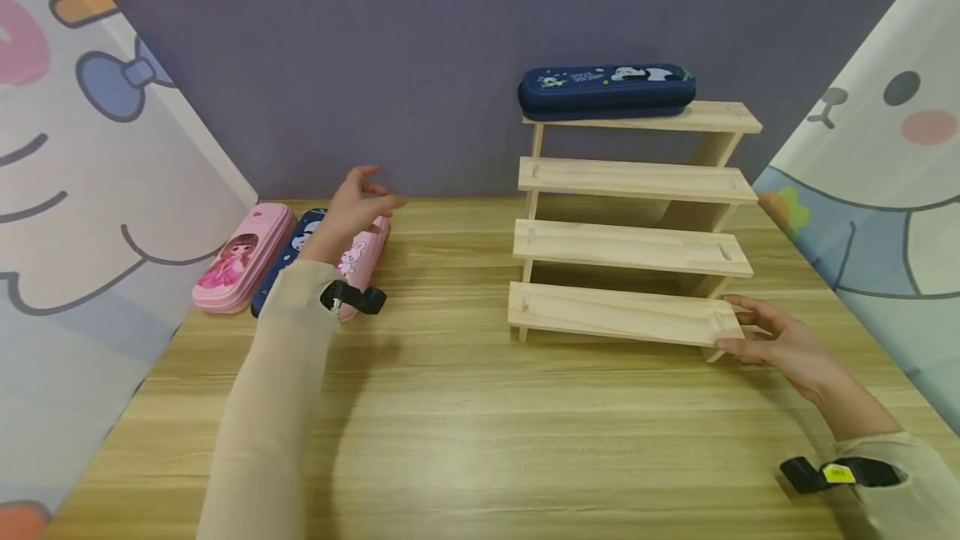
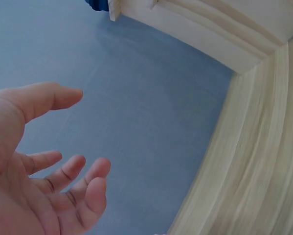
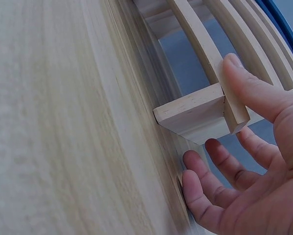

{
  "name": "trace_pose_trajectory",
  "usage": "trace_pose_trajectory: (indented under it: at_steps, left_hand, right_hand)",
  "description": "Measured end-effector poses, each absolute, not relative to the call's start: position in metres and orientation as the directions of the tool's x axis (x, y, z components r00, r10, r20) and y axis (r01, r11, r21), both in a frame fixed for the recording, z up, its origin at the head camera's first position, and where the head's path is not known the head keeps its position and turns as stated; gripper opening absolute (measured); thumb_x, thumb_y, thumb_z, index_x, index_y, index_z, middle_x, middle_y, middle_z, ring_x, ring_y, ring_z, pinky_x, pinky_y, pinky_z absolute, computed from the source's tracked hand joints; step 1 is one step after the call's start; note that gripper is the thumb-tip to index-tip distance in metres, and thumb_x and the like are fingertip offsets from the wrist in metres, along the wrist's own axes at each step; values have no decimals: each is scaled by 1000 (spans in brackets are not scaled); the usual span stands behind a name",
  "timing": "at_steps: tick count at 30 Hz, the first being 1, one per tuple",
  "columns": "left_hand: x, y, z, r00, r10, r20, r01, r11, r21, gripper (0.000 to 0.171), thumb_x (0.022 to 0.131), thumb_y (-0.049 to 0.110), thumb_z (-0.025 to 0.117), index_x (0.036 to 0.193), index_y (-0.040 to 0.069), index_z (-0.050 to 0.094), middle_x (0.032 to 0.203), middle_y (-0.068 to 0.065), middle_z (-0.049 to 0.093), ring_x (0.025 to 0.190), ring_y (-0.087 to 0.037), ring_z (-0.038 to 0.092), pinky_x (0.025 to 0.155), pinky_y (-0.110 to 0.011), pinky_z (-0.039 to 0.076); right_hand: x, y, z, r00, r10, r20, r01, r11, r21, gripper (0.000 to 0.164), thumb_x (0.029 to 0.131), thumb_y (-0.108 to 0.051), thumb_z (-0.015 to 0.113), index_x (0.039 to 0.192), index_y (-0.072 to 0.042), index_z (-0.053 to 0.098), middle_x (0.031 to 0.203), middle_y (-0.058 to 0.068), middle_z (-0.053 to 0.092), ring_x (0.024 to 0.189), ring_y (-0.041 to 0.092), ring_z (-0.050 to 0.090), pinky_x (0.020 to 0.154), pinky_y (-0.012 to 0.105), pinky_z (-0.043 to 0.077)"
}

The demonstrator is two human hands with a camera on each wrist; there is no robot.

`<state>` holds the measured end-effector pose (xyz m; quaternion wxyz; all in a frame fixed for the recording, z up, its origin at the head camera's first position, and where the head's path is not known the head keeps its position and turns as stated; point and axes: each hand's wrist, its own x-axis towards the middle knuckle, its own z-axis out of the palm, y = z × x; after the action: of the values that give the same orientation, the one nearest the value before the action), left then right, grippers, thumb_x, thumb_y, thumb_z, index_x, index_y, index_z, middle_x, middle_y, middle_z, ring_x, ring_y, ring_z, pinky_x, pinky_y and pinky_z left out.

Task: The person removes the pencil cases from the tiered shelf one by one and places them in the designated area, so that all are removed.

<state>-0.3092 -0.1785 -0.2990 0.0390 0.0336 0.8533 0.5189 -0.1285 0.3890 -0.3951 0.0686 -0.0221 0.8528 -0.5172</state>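
Note:
A stepped wooden shelf rack [image 1: 630,248] stands on the table, right of centre. My right hand [image 1: 783,348] holds the right end of its lowest board [image 3: 205,54], thumb on the board and index fingertip at its end. A navy pencil case [image 1: 607,90] with a panda print lies on the top board. My left hand [image 1: 356,211] hovers over the cases at left, palm turned inward, fingers loosely bent and holding nothing. Below it lie a second navy panda case [image 1: 281,257] and a pink rabbit case [image 1: 363,261], partly hidden by the hand and sleeve.
A pink pencil case [image 1: 243,261] with a girl print lies at the far left of the row. Behind the wood-grain table [image 1: 450,432] rises a grey-blue wall [image 1: 360,65]. Cartoon-printed panels [image 1: 90,190] flank both sides.

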Motion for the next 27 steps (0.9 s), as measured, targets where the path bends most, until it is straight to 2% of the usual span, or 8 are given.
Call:
trace_pose_trajectory:
  at_steps: [5, 9, 16, 21, 27]
  left_hand:
    - [-316, -166, -297, -991, 128, -27, 29, 417, 908, 82, 94, 23, 69, 158, 12, 18, 132, -15, 43, 100, -25, 59, 59, -24, 52]
    - [-320, -159, -293, -990, 137, -29, 32, 420, 907, 83, 93, 21, 69, 158, 12, 18, 131, -14, 43, 101, -27, 58, 62, -27, 53]
    - [-326, -146, -286, -985, 172, 2, 73, 409, 910, 85, 91, 19, 71, 158, 12, 20, 134, -17, 43, 105, -26, 53, 63, -25, 52]
    - [-329, -136, -282, -981, 192, 18, 93, 391, 916, 88, 90, 21, 73, 158, 14, 18, 136, -14, 42, 113, -29, 51, 74, -31, 54]
    - [-334, -124, -277, -977, 210, 41, 110, 327, 939, 93, 89, 21, 74, 159, 19, 13, 145, -14, 38, 120, -31, 51, 92, -43, 50]
  right_hand:
    - [-127, 388, -396, -988, -114, -101, 39, 454, -890, 63, 96, -5, 63, 149, -28, 37, 122, 10, 40, 91, 6, 60, 71, 28, 54]
    - [-127, 386, -395, -988, -110, -104, 42, 456, -889, 63, 97, -4, 63, 147, -32, 37, 124, 13, 40, 90, 6, 59, 71, 28, 54]
    - [-127, 388, -395, -989, -110, -100, 40, 453, -891, 63, 97, -5, 63, 149, -29, 37, 121, 0, 44, 92, 5, 60, 71, 28, 54]
    - [-126, 388, -396, -989, -111, -100, 40, 452, -891, 64, 96, -5, 64, 149, -27, 36, 120, 0, 43, 91, 6, 60, 71, 28, 55]
    - [-127, 388, -395, -989, -111, -101, 40, 455, -890, 65, 96, -5, 64, 152, -22, 34, 123, 10, 41, 91, 6, 60, 71, 29, 55]
